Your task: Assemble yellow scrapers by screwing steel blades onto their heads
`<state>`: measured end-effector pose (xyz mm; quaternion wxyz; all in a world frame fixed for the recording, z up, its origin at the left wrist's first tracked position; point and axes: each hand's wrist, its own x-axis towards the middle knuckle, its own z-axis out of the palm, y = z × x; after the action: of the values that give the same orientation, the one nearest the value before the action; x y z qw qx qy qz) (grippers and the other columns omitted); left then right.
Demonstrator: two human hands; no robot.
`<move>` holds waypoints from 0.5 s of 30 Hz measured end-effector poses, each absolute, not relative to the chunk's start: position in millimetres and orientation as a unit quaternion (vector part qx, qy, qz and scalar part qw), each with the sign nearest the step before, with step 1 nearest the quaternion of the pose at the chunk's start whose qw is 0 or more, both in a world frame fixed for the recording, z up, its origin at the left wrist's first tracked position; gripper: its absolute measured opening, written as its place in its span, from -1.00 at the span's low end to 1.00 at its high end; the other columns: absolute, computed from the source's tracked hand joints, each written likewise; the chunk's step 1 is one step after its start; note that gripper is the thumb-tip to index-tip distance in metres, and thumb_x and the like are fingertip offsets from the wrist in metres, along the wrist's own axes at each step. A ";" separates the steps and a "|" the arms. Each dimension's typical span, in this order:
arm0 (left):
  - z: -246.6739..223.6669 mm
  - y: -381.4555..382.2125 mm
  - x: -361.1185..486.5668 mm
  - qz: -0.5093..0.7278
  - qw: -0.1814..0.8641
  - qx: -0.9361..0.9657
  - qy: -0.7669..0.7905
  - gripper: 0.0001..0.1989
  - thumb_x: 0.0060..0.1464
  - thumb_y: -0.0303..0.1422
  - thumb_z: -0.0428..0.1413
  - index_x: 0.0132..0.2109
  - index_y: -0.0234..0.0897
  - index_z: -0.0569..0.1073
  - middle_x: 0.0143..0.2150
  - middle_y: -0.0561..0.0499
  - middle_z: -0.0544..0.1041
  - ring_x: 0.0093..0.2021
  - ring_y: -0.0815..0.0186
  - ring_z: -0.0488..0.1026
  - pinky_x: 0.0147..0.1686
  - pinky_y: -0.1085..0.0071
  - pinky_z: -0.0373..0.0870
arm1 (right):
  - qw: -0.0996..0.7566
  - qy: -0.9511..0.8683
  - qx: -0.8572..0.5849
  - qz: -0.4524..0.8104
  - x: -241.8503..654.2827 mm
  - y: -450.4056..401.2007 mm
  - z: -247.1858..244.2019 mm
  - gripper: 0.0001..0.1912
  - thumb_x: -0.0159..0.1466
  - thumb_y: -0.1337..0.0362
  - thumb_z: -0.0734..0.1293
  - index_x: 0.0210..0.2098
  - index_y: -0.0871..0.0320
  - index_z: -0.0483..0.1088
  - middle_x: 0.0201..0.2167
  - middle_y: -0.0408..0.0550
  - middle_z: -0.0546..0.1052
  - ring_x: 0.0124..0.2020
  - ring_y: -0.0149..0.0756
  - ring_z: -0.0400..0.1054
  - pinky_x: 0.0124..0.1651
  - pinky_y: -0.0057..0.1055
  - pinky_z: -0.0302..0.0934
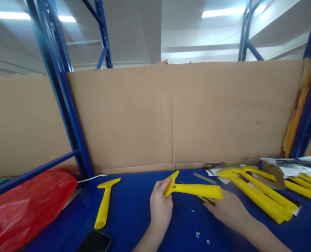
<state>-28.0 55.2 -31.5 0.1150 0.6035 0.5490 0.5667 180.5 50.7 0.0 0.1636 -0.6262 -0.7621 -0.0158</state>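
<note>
My left hand (161, 203) is closed around the head of a yellow plastic scraper (197, 190), whose handle points right above the blue tabletop. Beyond the end of that handle is my right hand (227, 206), slightly blurred. Its fingertips, partly hidden by the handle, pinch the end of a thin dark metal strip (209, 201). Another flat metal strip (205, 178) lies farther back on the table. Small metal nuts (197, 235) and a small screw-like piece (193, 210) lie in front of the hands.
A second yellow scraper (104, 203) lies at left, behind a black phone (94, 241). Several yellow scrapers (260, 192) are piled at right, near papers and a torn cardboard box (273, 171). A red plastic bag (32, 210) sits far left. Cardboard (134, 119) walls the back.
</note>
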 end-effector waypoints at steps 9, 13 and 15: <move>-23.3 50.1 -36.7 0.443 -0.010 0.653 0.615 -0.47 -0.04 -0.70 -0.04 0.01 -0.17 0.49 -0.04 0.00 0.49 -0.18 0.32 0.51 -0.19 0.50 0.45 | 0.386 -0.665 -0.603 0.211 193.5 58.7 28.5 -0.47 0.27 -0.01 -0.02 -0.34 0.16 0.46 -0.52 0.00 0.52 -0.49 -0.19 0.42 -0.43 -0.33 0.26; -24.1 48.1 -36.2 0.405 -0.052 0.669 0.622 -0.46 -0.04 -0.69 -0.04 0.03 -0.16 0.47 0.01 -0.01 0.47 -0.18 0.31 0.51 -0.23 0.50 0.45 | 0.371 -0.707 -0.504 0.328 185.3 50.5 25.9 -0.52 0.16 -0.07 0.19 -0.17 0.16 0.46 -0.46 -0.06 0.53 -0.42 -0.25 0.41 -0.41 -0.41 0.26; -24.2 47.5 -36.1 0.391 -0.066 0.678 0.619 -0.43 -0.05 -0.70 -0.05 0.05 -0.13 0.45 0.01 0.00 0.47 -0.17 0.31 0.51 -0.23 0.51 0.45 | 0.334 -0.752 -0.486 0.295 179.0 43.7 19.7 -0.54 0.11 0.08 0.31 -0.02 0.12 0.40 -0.37 -0.09 0.54 -0.45 -0.31 0.38 -0.42 -0.44 0.24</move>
<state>-36.1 47.5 -24.2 -0.0661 0.6781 0.6185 0.3914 179.0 43.7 19.7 0.3342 -0.4861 -0.7517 0.2948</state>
